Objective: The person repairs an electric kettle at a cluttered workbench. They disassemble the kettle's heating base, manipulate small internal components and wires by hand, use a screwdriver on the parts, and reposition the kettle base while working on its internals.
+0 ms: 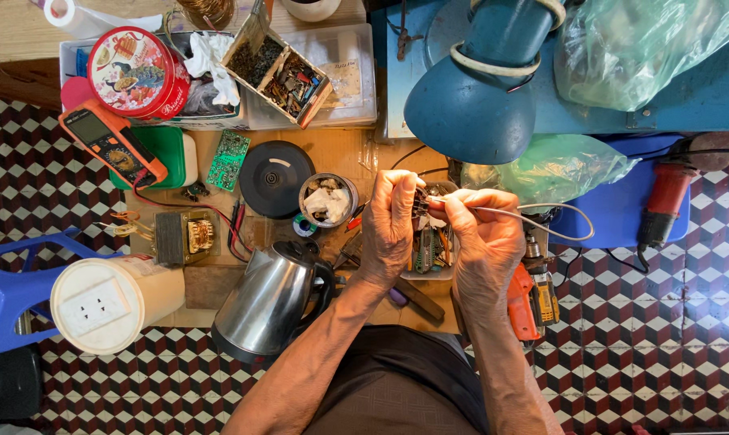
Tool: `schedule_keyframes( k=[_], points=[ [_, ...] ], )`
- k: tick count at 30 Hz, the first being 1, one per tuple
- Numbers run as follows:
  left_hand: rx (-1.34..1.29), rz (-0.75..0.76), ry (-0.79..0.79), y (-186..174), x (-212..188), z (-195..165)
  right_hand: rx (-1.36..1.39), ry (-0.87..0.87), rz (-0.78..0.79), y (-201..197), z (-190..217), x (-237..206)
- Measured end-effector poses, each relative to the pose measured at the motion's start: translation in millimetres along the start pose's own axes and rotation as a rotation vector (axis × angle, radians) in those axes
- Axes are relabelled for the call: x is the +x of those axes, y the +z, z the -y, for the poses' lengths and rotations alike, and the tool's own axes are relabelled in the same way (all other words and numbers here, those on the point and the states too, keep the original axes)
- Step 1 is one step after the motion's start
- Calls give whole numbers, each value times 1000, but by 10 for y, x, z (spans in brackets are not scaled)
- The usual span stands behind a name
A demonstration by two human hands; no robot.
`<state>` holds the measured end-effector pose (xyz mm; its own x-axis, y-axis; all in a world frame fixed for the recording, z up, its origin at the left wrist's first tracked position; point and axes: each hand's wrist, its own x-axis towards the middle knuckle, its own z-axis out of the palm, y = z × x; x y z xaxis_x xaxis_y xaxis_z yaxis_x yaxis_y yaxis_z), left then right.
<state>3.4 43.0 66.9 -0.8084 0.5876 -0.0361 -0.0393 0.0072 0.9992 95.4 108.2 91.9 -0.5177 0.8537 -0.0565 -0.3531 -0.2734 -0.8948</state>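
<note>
My left hand (390,225) is curled nearly closed, its fingertips pinching a small dark electronic part (420,201). My right hand (485,242) meets it from the other side, thumb and forefinger pressed together on the end of a thin grey wire (542,219) that loops away to the right. Both hands hover close together just right of the shiny steel electric kettle (267,302) on the cardboard-covered worktop (340,153), below the blue desk lamp shade (473,105).

Cardboard worktop (219,283) — kettle (269,300), transformer (183,237)
</note>
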Motion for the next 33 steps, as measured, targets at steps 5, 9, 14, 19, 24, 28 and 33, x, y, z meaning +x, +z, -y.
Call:
schedule_keyframes(
  k=[5, 9, 14, 19, 24, 28, 33],
  points=[
    [-41, -22, -12, -14, -23, -4, -6, 14, -13, 15, -29, -14],
    [-39, -24, -81, -26, -43, -1, -14, 28, -9, 0, -36, -41],
    [-39, -6, -138, -29, -52, -15, -23, 25, -5, -14, -26, -49],
    [14, -20, -39, -28, -58, -27, -77, 8, -20, 13, -12, -63],
    [159, -48, 92, -28, -89, -25, -267, -46, -3, 37, 27, -140],
    [187, -32, 200, -28, -108, -29, -331, -62, -6, 43, 40, -164],
    [101, 25, 142, -50, -144, -54, -443, -115, -33, 83, 11, -184]
  ],
)
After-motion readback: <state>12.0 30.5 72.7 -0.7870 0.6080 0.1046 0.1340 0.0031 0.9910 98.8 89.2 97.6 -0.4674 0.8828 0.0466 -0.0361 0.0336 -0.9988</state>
